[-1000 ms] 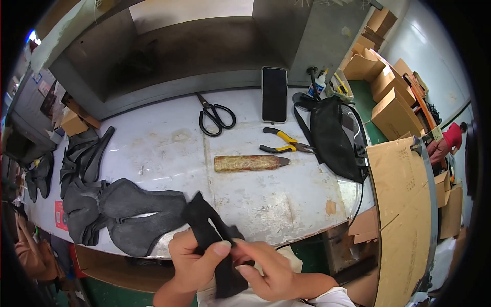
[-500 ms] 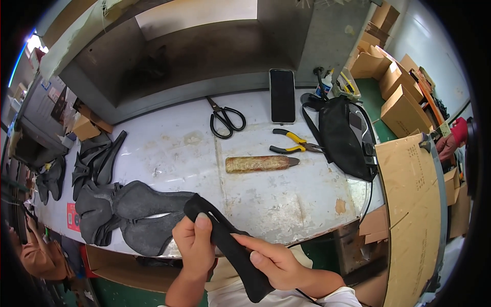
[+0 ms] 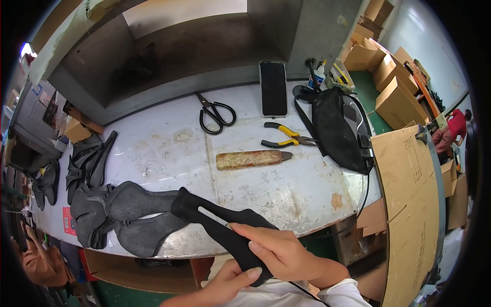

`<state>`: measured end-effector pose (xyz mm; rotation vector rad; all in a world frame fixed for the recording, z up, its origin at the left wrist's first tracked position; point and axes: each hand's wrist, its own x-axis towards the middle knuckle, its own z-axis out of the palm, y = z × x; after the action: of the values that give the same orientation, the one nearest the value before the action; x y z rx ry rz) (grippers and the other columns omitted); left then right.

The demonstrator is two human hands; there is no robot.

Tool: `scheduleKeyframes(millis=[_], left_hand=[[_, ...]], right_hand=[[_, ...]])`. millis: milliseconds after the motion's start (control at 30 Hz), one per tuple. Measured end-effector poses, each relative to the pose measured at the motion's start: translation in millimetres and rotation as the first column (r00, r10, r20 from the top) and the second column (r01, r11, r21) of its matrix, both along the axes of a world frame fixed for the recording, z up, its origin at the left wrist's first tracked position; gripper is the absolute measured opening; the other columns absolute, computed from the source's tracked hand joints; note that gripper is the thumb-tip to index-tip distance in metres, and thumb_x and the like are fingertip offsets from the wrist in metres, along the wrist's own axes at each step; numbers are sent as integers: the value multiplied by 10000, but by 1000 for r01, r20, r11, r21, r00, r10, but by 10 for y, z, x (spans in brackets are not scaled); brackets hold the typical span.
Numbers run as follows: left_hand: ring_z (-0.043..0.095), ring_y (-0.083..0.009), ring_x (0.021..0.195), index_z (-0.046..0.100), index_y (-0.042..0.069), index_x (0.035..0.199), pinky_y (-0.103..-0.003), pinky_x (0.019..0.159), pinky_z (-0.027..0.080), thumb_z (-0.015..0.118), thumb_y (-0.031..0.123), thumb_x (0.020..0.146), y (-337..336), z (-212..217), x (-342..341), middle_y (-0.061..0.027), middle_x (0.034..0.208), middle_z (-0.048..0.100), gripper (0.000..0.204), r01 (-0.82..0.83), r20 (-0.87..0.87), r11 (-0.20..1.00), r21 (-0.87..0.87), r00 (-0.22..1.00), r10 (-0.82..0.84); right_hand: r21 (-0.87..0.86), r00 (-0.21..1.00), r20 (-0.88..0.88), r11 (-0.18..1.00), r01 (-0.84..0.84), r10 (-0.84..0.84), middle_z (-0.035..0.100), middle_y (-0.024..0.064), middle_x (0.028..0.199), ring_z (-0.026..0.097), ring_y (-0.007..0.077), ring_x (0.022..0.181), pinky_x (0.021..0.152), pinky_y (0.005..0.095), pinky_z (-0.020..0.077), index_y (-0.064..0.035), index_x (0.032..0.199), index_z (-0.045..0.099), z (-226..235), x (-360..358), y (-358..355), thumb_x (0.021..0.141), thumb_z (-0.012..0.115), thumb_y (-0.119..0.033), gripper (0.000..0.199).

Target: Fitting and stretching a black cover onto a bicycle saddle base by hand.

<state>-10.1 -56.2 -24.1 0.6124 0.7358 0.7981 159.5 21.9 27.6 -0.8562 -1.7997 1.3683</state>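
Note:
In my hands is a pair of long black shoe-sole pieces (image 3: 217, 227), narrow ends together at the upper left, with a slit-like gap between them. My left hand (image 3: 230, 280) pinches the lower end of the nearer piece, thumb on top. Higher up, my right hand (image 3: 284, 253) grips the pieces, its index finger stretched along them by the gap. The narrow ends reach over the table's near edge, beside a heap of dark grey sole-shaped pieces (image 3: 148, 202). Part of the farther piece is hidden behind my right hand.
On the white table (image 3: 169, 158) lie a tape-wrapped knife (image 3: 250, 159), yellow-black pliers (image 3: 289, 137), black scissors (image 3: 217, 115), a phone (image 3: 273, 89) and a black bag (image 3: 340, 130). More black pieces (image 3: 89, 163) lie left. Cardboard (image 3: 409, 204) stands right; a grey metal cabinet (image 3: 179, 77) rises behind.
My left hand has slid from the upper narrow end down to the lower end. The gap between the pieces shows wider, and the farther piece now spreads to the right. The view has shifted slightly.

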Motion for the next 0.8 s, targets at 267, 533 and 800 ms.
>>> scheduleKeyframes(millis=[267, 533, 800], left_hand=[[541, -194, 452, 642, -24, 801, -300, 487, 457, 568, 108, 949, 190, 49, -83, -92, 537, 525, 212, 176, -557, 711, 681, 756, 346], [643, -140, 892, 647, -56, 1089, -276, 766, 536, 741, -64, 775, 145, 80, -119, -103, 1029, 674, 327, -423, -295, 792, 440, 765, 572], [615, -217, 1049, 535, -47, 1263, -336, 914, 502, 708, 30, 820, 162, -403, -224, -139, 1178, 614, 482, -134, -417, 801, 583, 797, 437]], right_hand=[[112, 979, 204, 994, 4, -27, 619, 158, 897, 621, 297, 761, 692, 377, 505, -13, 1361, 501, -45, 27, 71, 891, 610, -5, 482], [317, 869, -187, 809, 495, -458, 596, 158, 1101, 602, 269, 987, 869, 401, 496, -28, 1366, 443, -396, -3, -20, 833, 708, -18, 595], [-568, 799, -479, 822, 33, -364, 675, 90, 1003, 632, 107, 901, 752, 217, 501, -28, 1240, 433, -388, -64, -87, 833, 736, 18, 510]])
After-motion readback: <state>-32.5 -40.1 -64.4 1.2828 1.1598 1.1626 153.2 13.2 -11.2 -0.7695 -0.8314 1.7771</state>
